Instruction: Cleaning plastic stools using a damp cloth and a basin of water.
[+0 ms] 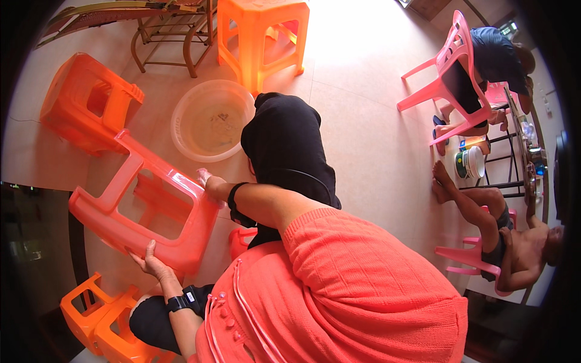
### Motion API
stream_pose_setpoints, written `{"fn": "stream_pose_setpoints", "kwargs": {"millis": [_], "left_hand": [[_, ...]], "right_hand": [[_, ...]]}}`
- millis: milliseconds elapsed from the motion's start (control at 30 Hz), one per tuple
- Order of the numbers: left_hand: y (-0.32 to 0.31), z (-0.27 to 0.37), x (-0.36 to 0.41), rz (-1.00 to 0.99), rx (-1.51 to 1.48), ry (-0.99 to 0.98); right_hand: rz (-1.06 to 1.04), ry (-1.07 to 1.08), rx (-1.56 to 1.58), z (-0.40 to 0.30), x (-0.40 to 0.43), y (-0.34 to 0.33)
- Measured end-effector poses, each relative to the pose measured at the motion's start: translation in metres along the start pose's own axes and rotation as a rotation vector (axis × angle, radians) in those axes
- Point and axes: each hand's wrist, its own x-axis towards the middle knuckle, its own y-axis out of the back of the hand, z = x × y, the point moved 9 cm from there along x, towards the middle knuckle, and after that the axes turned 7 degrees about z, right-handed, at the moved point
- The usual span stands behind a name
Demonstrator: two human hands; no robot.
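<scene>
A red plastic stool point(181, 247) lies tilted on its side before me, to the left of my knees. My left hand point(154, 265) grips its near edge, the thumb on top and the fingers beneath. At the stool's other side my right hand point(209, 183) presses a crumpled pinkish cloth point(203, 174) against the plastic; the stool partly hides this hand's fingers. Just beyond stands a round translucent basin point(179, 131) with shallow water in it. Both wrists wear black bands.
An orange-red stool point(68, 104) lies at the left, and a tall orange stool point(261, 41) stands behind the basin. More orange stools point(97, 313) are at the lower left. A bamboo chair point(168, 63) is at the back. Two people sit on pink chairs point(447, 86) at the right by a table, near a white bucket point(474, 162).
</scene>
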Motion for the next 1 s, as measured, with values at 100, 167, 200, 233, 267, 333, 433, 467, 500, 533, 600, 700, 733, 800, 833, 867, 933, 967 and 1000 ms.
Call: {"fn": "stream_pose_setpoints", "kwargs": {"millis": [100,167,200,233,267,333,433,467,500,533,600,700,733,800,833,867,933,967,1000], "left_hand": [[0.011,0.000,0.004,0.026,0.020,-0.009],[0.015,0.004,0.011,0.073,0.185,-0.121],[0.013,0.007,0.010,0.070,0.184,-0.123],[0.007,0.027,0.005,0.120,0.456,-0.327],[-0.005,0.045,-0.003,0.170,0.725,-0.536],[-0.049,0.073,-0.029,0.048,0.613,-0.765],[-0.074,0.052,-0.033,-0.344,0.348,-0.478],[-0.077,0.033,-0.029,-0.445,0.338,-0.293],[-0.083,0.018,-0.029,-0.501,0.439,-0.159],[-0.113,-0.009,-0.029,-0.600,0.508,-0.247],[-0.183,-0.028,-0.066,-0.813,0.498,-0.269],[-0.229,-0.079,-0.065,-0.837,0.607,-0.140],[-0.235,-0.090,-0.061,-0.775,0.606,-0.065],[-0.210,-0.112,-0.026,-0.584,0.681,-0.051],[-0.197,-0.115,-0.014,-0.498,0.750,-0.121],[-0.191,-0.113,-0.017,-0.449,0.582,-0.044],[-0.186,-0.093,-0.014,-0.351,0.553,-0.152],[-0.177,-0.084,-0.011,-0.296,0.550,-0.187],[-0.195,-0.066,-0.024,-0.328,0.539,-0.200]], "right_hand": [[-0.051,0.080,-0.078,-0.006,-0.014,0.016],[-0.042,0.094,-0.072,-0.005,-0.016,0.013],[-0.027,0.094,-0.060,-0.004,-0.014,0.009],[-0.019,0.084,-0.046,0.000,-0.013,-0.002],[-0.011,0.016,0.147,0.008,-0.013,-0.015],[0.013,-0.141,0.535,0.030,-0.015,-0.051],[-0.010,0.010,0.243,0.004,-0.034,0.002],[0.004,0.085,0.122,-0.007,-0.044,0.035],[0.031,0.133,0.053,-0.013,-0.053,0.057],[0.024,0.040,0.114,0.000,-0.051,0.037],[-0.013,-0.078,0.241,0.016,-0.048,-0.011],[-0.008,-0.206,0.567,0.035,-0.047,-0.030],[0.002,-0.216,0.570,0.037,-0.049,-0.031],[0.073,-0.072,0.287,0.019,-0.054,0.021],[-0.002,0.002,0.299,0.014,-0.061,0.037],[-0.047,0.040,0.310,0.015,-0.068,0.040],[-0.097,0.013,0.460,0.031,-0.088,0.053],[-0.039,-0.172,0.788,0.039,-0.068,0.039],[0.068,-0.390,1.132,0.065,-0.066,0.010]]}}
